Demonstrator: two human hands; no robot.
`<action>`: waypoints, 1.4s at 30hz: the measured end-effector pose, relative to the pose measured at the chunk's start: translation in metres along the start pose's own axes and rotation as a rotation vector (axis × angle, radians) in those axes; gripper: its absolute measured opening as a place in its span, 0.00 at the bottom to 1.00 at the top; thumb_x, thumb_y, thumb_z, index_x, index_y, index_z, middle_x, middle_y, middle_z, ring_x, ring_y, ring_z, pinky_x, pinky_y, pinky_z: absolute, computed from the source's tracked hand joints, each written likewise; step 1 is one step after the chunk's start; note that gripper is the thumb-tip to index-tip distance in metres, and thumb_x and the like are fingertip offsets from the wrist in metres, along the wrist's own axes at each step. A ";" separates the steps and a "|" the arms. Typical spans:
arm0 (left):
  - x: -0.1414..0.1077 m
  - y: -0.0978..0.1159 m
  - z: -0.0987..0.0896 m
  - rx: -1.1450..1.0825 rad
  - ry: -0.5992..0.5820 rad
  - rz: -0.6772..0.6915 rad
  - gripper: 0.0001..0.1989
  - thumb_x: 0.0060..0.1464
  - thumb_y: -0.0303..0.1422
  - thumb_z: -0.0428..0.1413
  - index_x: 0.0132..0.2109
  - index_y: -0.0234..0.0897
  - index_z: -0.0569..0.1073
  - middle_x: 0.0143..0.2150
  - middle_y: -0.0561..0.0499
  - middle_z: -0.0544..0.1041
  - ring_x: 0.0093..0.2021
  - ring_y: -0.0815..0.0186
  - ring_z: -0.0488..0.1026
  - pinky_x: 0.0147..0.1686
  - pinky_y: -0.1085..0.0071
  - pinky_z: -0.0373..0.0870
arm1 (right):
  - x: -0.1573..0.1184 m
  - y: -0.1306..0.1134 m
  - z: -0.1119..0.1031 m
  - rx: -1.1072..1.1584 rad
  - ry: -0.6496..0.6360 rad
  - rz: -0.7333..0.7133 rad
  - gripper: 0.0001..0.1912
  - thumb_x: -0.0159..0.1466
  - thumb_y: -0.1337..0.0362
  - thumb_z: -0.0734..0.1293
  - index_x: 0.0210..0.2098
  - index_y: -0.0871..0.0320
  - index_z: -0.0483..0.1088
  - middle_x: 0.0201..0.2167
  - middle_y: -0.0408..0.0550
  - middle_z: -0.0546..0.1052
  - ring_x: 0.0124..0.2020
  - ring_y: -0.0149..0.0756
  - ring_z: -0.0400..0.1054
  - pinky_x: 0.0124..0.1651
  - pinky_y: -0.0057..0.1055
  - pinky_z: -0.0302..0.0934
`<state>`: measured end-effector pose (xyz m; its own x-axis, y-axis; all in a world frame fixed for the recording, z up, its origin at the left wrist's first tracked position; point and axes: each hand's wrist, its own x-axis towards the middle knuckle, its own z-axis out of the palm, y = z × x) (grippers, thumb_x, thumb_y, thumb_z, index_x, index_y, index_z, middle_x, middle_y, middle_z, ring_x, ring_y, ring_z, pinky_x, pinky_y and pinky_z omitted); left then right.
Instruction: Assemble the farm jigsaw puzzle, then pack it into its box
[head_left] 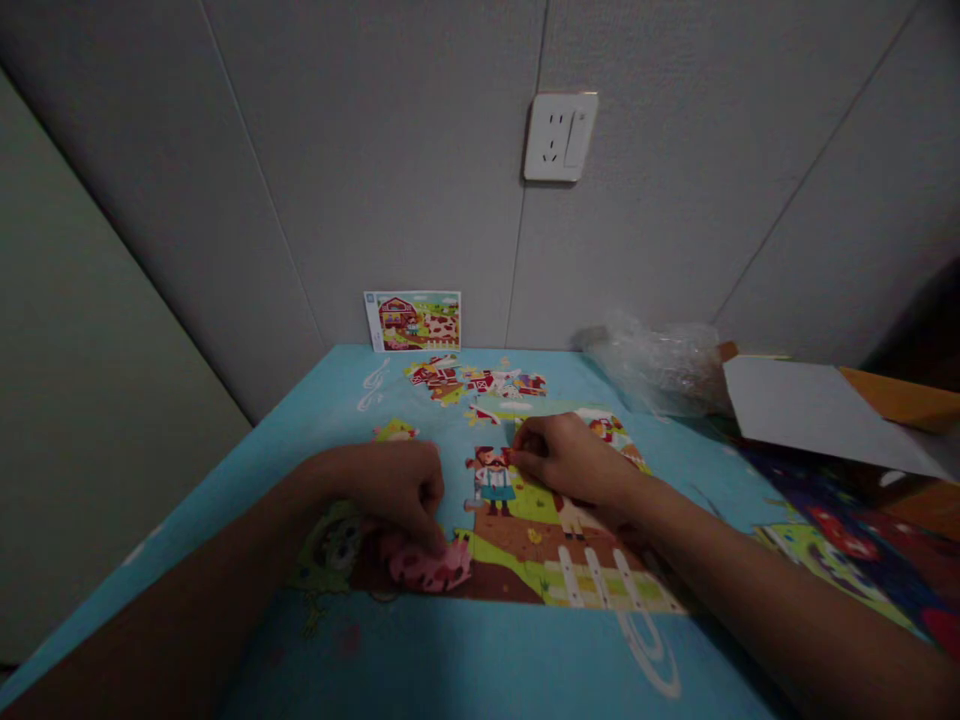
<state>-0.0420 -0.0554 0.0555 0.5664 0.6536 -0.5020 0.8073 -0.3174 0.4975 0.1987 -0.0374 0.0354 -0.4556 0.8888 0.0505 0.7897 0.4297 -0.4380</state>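
Note:
A partly joined jigsaw puzzle (517, 540) lies on the blue tabletop, showing a farmer, a brown path and a white fence. My left hand (401, 490) is curled, with its fingertips down on the pink pig part (431, 565) at the lower left of the puzzle; whether it grips anything is hidden. Over the upper middle, beside the farmer's head (493, 460), my right hand (559, 455) pinches a small reddish puzzle piece (507, 456) between thumb and finger. My right wrist and forearm cover part of the puzzle's right side.
Loose puzzle pieces (435, 376) lie behind the puzzle. A reference picture card (418, 322) leans on the wall. Crumpled clear plastic (660, 365) is at the back right, beside an open white box (825, 410). A socket (561, 137) is on the wall.

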 end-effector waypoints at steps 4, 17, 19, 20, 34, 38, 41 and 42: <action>0.010 -0.007 -0.006 -0.092 0.259 -0.008 0.19 0.49 0.48 0.55 0.22 0.36 0.69 0.18 0.55 0.72 0.18 0.70 0.65 0.20 0.74 0.56 | -0.001 -0.001 0.000 -0.007 0.003 0.012 0.07 0.58 0.63 0.66 0.32 0.59 0.75 0.27 0.48 0.77 0.26 0.32 0.67 0.29 0.28 0.54; 0.040 -0.050 -0.013 0.213 0.997 -0.448 0.11 0.49 0.38 0.52 0.36 0.41 0.77 0.38 0.49 0.79 0.39 0.57 0.75 0.35 0.67 0.65 | 0.003 0.003 0.000 0.016 0.018 0.005 0.06 0.57 0.62 0.67 0.29 0.58 0.75 0.24 0.46 0.76 0.24 0.30 0.65 0.28 0.27 0.52; 0.045 -0.058 -0.016 0.179 1.092 -0.411 0.10 0.50 0.37 0.52 0.35 0.41 0.77 0.38 0.50 0.79 0.39 0.58 0.74 0.38 0.67 0.67 | 0.004 0.003 0.000 0.010 0.020 0.005 0.06 0.57 0.62 0.67 0.29 0.58 0.74 0.24 0.45 0.76 0.24 0.30 0.65 0.28 0.27 0.52; 0.048 -0.063 -0.018 0.147 1.159 -0.390 0.10 0.51 0.37 0.52 0.35 0.40 0.77 0.38 0.50 0.78 0.39 0.59 0.74 0.39 0.67 0.67 | 0.004 0.003 0.000 0.010 0.020 0.003 0.07 0.57 0.62 0.67 0.29 0.58 0.74 0.24 0.46 0.76 0.24 0.31 0.66 0.27 0.27 0.52; 0.109 -0.095 -0.062 -0.234 1.064 0.082 0.22 0.36 0.46 0.65 0.40 0.40 0.80 0.45 0.46 0.79 0.51 0.52 0.72 0.56 0.59 0.61 | 0.007 0.008 0.003 0.004 0.028 0.013 0.08 0.58 0.59 0.67 0.29 0.57 0.74 0.24 0.45 0.76 0.25 0.31 0.66 0.27 0.27 0.52; 0.107 -0.099 -0.066 -0.434 1.152 0.106 0.22 0.31 0.43 0.68 0.37 0.38 0.80 0.39 0.46 0.80 0.46 0.53 0.74 0.53 0.59 0.66 | 0.007 0.010 0.003 -0.010 0.036 0.014 0.09 0.58 0.58 0.68 0.29 0.56 0.74 0.24 0.44 0.76 0.24 0.30 0.65 0.27 0.27 0.50; 0.096 -0.102 -0.060 -0.639 1.272 0.110 0.26 0.37 0.45 0.65 0.43 0.34 0.77 0.41 0.43 0.80 0.43 0.57 0.76 0.48 0.60 0.70 | 0.006 0.011 0.003 -0.016 0.043 0.002 0.09 0.58 0.57 0.68 0.29 0.56 0.74 0.25 0.44 0.76 0.25 0.31 0.66 0.27 0.27 0.50; 0.090 -0.102 -0.056 -0.699 1.317 0.110 0.27 0.41 0.46 0.63 0.46 0.33 0.75 0.43 0.42 0.79 0.44 0.58 0.76 0.48 0.61 0.71 | 0.006 0.011 0.003 -0.015 0.043 -0.005 0.09 0.58 0.57 0.68 0.30 0.56 0.74 0.25 0.44 0.77 0.26 0.31 0.67 0.28 0.27 0.51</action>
<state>-0.0825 0.0744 -0.0014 -0.2421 0.9043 0.3515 0.3158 -0.2691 0.9099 0.2037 -0.0278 0.0281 -0.4415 0.8925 0.0917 0.7938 0.4362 -0.4238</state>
